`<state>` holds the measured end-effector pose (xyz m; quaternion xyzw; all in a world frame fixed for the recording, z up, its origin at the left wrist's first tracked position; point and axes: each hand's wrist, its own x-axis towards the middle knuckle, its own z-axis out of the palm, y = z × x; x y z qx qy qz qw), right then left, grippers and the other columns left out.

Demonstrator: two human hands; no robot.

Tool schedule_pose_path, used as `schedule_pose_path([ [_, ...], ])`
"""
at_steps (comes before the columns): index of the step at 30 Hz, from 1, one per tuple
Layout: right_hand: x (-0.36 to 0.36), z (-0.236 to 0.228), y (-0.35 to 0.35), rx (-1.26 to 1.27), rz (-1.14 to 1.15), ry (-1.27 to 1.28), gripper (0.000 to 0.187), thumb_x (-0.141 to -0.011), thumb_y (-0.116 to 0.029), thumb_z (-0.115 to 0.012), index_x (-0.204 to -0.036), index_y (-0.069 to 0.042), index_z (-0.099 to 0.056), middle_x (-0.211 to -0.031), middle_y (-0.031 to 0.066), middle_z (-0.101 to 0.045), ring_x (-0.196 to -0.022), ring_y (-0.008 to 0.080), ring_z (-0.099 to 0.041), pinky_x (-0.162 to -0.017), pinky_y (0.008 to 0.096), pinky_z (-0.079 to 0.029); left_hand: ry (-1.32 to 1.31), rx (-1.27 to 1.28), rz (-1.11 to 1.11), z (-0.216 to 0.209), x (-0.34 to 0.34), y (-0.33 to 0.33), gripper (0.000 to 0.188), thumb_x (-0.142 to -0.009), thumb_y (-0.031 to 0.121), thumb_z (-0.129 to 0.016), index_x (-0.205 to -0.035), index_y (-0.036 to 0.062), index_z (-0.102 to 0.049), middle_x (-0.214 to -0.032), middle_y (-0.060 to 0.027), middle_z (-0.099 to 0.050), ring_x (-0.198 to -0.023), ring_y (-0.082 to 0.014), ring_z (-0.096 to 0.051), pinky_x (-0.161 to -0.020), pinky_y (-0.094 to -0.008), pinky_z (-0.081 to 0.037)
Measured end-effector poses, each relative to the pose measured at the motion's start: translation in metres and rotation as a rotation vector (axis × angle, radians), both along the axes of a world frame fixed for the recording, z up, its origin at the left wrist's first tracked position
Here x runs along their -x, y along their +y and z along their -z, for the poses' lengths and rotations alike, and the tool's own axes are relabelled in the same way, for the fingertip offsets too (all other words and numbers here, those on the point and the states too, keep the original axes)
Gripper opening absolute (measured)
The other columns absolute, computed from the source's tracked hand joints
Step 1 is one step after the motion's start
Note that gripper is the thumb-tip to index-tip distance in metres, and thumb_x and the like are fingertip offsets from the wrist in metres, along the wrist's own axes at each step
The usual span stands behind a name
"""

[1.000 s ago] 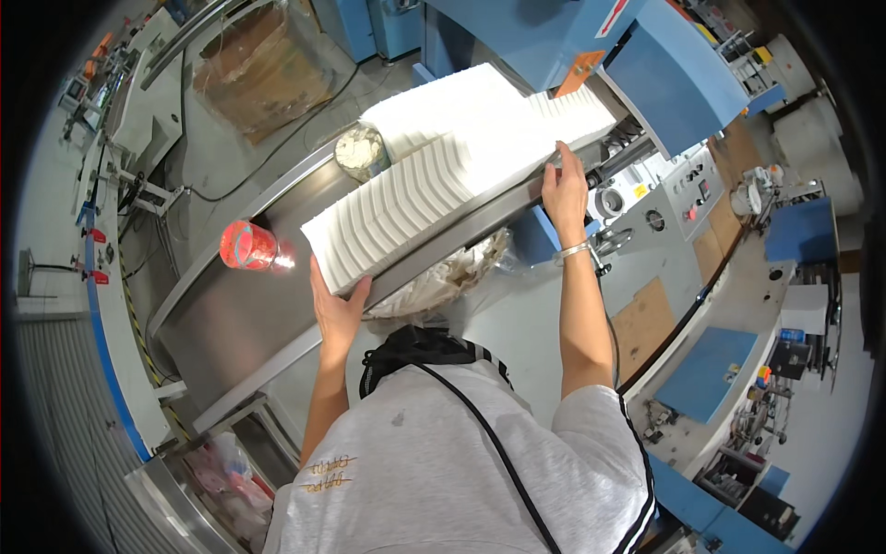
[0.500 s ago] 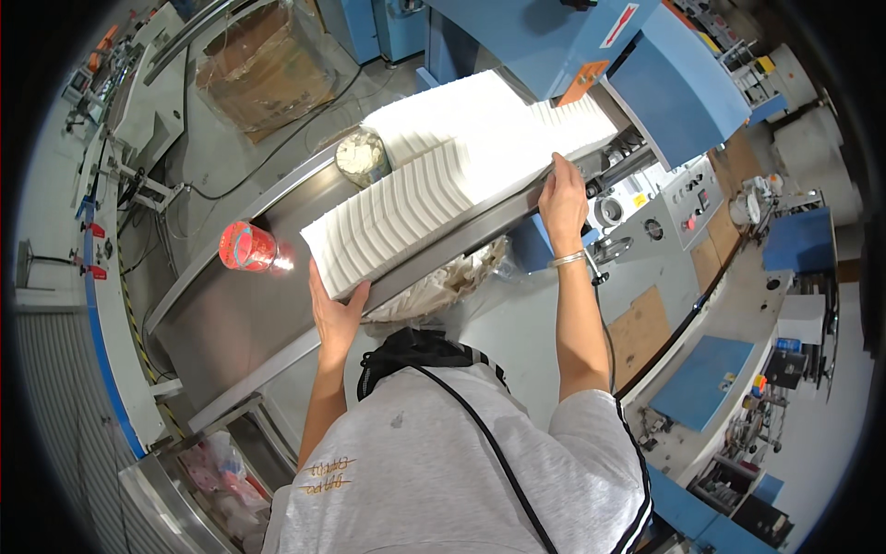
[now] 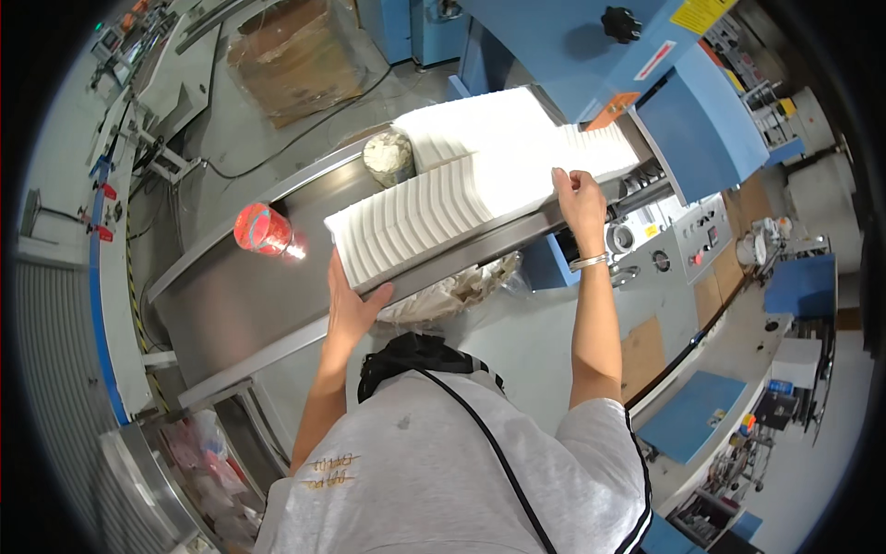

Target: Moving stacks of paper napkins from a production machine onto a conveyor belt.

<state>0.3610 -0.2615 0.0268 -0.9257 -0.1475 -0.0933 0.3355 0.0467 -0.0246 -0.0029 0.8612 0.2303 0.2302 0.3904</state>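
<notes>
Long stacks of white folded sheets lie in two rows on a metal trough, running from the middle up toward a blue machine. My left hand grips the near-left corner of the closer row, its fingers along the end and its thumb on the near side. At the near edge of that row, farther right, my right hand has bent fingers, with the thumb apart from them. Nothing shows in its grasp; whether its fingertips touch the sheets I cannot tell.
A clear container of pale pieces stands beside the far row. Left of the stack is a red cylinder. The blue machine overhangs the far right end. A plastic-wrapped carton sits on the floor beyond, and a control panel is right.
The whole scene has shifted slightly right and down in view. My right hand's fingers have bent and its thumb has moved apart, while my left hand stays at the stack's end.
</notes>
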Motion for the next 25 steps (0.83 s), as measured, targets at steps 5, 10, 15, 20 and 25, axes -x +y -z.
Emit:
schedule_pose_path([
  [5,-0.019,-0.019,0.0,0.086,-0.144,0.455,0.078,-0.079,-0.059,-0.063,-0.114,0.011,-0.059,-0.075,0.0134,-0.065,-0.063,0.02,-0.066,-0.068,0.0323,-0.05,-0.254,0.764,-0.001,-0.002,-0.001,0.014,0.064,-0.095,0.028,-0.049,-0.144,-0.0035,-0.021,-0.145,-0.0158,-0.033,-0.134,-0.0222,-0.03,-0.11,-0.0342,-0.022],
  [10,-0.02,-0.045,0.012,0.044,-0.208,0.86,0.087,-0.079,-0.053,-0.07,-0.133,0.008,-0.039,-0.077,0.0047,-0.059,-0.05,0.0053,-0.057,-0.034,0.0158,-0.023,-0.191,0.945,-0.1,0.004,-0.017,0.03,0.073,-0.09,0.039,-0.061,-0.14,-0.0032,-0.028,-0.138,-0.0156,-0.042,-0.127,-0.0232,-0.04,-0.106,-0.0337,-0.029],
  [15,-0.02,-0.037,0.019,-0.048,-0.338,0.942,0.089,-0.071,-0.043,-0.081,-0.134,-0.001,-0.036,-0.09,0.0044,-0.058,-0.045,0.0031,-0.047,-0.033,0.0146,-0.026,-0.027,0.897,-0.089,-0.016,-0.017,0.039,0.075,-0.082,0.035,-0.071,-0.136,-0.0004,-0.033,-0.13,-0.0152,-0.049,-0.12,-0.0232,-0.047,-0.1,-0.0357,-0.038],
  [20,0.041,-0.051,0.055,0.022,-0.475,0.952,0.078,-0.074,-0.045,-0.077,-0.131,-0.003,-0.042,-0.084,0.0013,-0.058,-0.044,0.002,-0.041,-0.033,0.0161,-0.025,0.162,0.742,-0.24,-0.011,0.027,0.077,0.08,-0.08,0.03,-0.072,-0.142,0.0008,-0.031,-0.133,-0.016,-0.05,-0.121,-0.0233,-0.047,-0.1,-0.0375,-0.038],
  [25,0.121,-0.032,0.117,0.082,-0.713,0.859,0.081,-0.08,-0.049,-0.069,-0.14,-0.008,-0.034,-0.106,0.01,-0.063,-0.071,0.0125,-0.063,-0.044,0.0179,-0.048,-0.007,0.884,-0.234,-0.035,0.124,0.127,0.07,-0.085,0.022,-0.068,-0.143,0.0039,-0.035,-0.141,-0.0107,-0.045,-0.134,-0.0207,-0.036,-0.113,-0.0329,-0.021],
])
